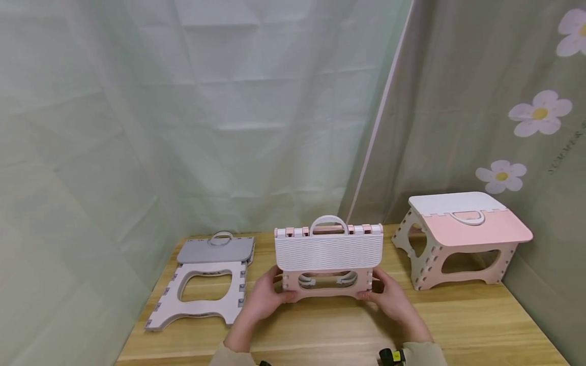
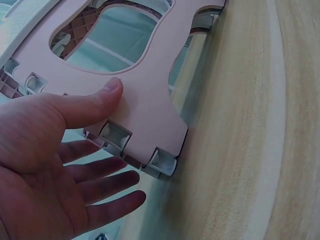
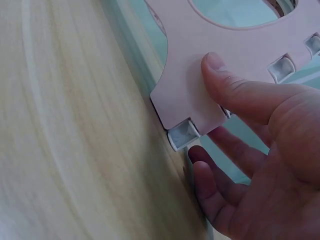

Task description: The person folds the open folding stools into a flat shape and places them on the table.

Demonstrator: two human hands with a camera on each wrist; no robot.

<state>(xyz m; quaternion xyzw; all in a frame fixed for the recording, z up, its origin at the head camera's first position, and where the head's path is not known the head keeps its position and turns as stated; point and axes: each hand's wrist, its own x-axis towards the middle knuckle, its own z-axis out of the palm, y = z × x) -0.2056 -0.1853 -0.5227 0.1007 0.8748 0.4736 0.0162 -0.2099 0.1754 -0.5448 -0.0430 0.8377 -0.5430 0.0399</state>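
Observation:
A pink and white folding stool (image 1: 328, 254) stands upright at the middle of the table, its woven-textured white top half hanging folded over the front. A white carry handle (image 1: 329, 219) arches at its upper edge. My left hand (image 1: 265, 297) grips the pink leg panel (image 2: 145, 95) at its lower left, thumb flat on the front face and fingers at the hinged side edge. On the opposite side my right hand (image 1: 389, 300) pinches the lower right corner, thumb (image 3: 217, 67) on the front, fingers partly hidden behind. Through the panel's cut-out, grey inner parts show.
To the left, a grey and white folding stool (image 1: 206, 292) lies folded flat on the wooden table (image 1: 320, 333). At the right, another pink and white stool (image 1: 480, 231) stands unfolded on its legs. A pale curtain (image 1: 274, 101) hangs behind; a flowered one borders the right.

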